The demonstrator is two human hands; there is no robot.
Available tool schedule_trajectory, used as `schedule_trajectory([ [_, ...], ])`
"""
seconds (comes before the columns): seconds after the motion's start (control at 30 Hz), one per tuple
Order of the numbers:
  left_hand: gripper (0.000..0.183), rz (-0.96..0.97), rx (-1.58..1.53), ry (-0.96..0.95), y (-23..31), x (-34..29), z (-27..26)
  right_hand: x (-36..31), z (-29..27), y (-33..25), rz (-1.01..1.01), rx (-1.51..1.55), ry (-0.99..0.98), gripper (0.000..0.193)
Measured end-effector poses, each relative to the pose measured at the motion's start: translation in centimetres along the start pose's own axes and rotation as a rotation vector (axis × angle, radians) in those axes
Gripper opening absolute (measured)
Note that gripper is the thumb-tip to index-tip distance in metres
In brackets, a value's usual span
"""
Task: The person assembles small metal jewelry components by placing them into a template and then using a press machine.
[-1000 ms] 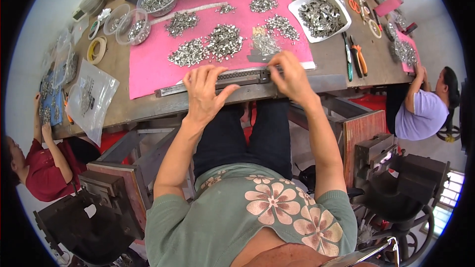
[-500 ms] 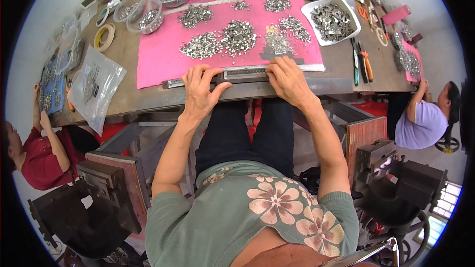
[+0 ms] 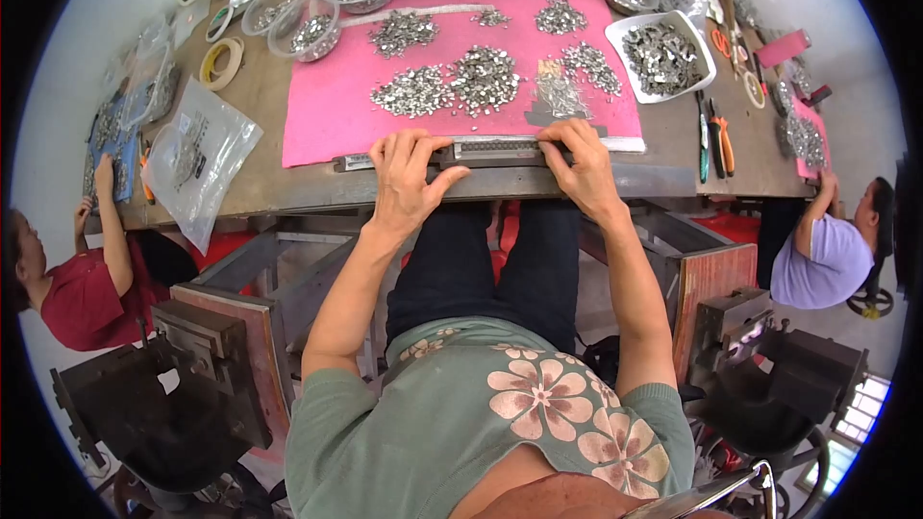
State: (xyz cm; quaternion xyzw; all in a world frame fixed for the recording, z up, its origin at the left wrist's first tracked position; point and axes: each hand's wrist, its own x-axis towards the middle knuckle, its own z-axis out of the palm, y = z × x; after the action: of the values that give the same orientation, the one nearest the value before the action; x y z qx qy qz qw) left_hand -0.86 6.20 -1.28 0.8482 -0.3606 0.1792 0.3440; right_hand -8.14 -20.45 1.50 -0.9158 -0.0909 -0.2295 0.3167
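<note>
A long narrow metal strip fixture [image 3: 495,148] with a row of small parts along it lies at the table's front edge. My left hand [image 3: 411,173] grips it left of the middle, fingers over the far side and thumb on the near side. Toward its right end, my right hand [image 3: 582,168] pinches it with bent fingers. Just beyond are a heap of thin silvery pins [image 3: 561,96] and piles of small shiny metal pieces [image 3: 486,79], [image 3: 411,92] on a pink cloth [image 3: 327,125].
A white square bowl [image 3: 710,62] of metal parts stands right of the cloth, near orange-handled pliers [image 3: 726,146]. Round plastic tubs [image 3: 361,10] line the back. To the left lie a tape roll [image 3: 221,62] and clear plastic bag [image 3: 226,149]. People sit on both sides.
The whole view has shifted slightly, with the table lower and further right. Both my hands stay on the strip fixture. The person at left has raised an arm over the blue mat.
</note>
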Motion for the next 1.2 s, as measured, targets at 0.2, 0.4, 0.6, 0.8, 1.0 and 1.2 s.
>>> schedule_trajectory([
  [0.2,0.055,-0.051,0.053,-0.077,-0.2,0.7,-0.1,3.9,3.6,-1.2,-0.146,0.042,-0.017,0.011],
  [0.4,0.068,-0.037,0.168,-0.226,-1.7,2.3,-0.7,6.2,5.9,0.3,-0.17,-0.073,-0.069,0.011],
  [0.6,0.068,-0.058,0.154,-0.296,-1.7,2.4,-0.6,6.3,6.2,-1.4,-0.252,-0.101,-0.127,0.024],
  [0.8,0.067,-0.027,0.142,-0.357,-1.7,2.3,-1.4,6.5,5.0,-0.2,-0.25,-0.213,-0.133,0.031],
  [1.0,0.063,0.019,0.143,-0.396,-1.0,2.7,-0.9,6.1,4.9,-0.5,-0.278,-0.284,-0.158,0.03],
  [1.2,0.055,-0.032,-0.088,-0.399,-1.3,2.1,-1.9,5.8,3.8,-0.4,-0.223,-0.269,-0.179,0.03],
])
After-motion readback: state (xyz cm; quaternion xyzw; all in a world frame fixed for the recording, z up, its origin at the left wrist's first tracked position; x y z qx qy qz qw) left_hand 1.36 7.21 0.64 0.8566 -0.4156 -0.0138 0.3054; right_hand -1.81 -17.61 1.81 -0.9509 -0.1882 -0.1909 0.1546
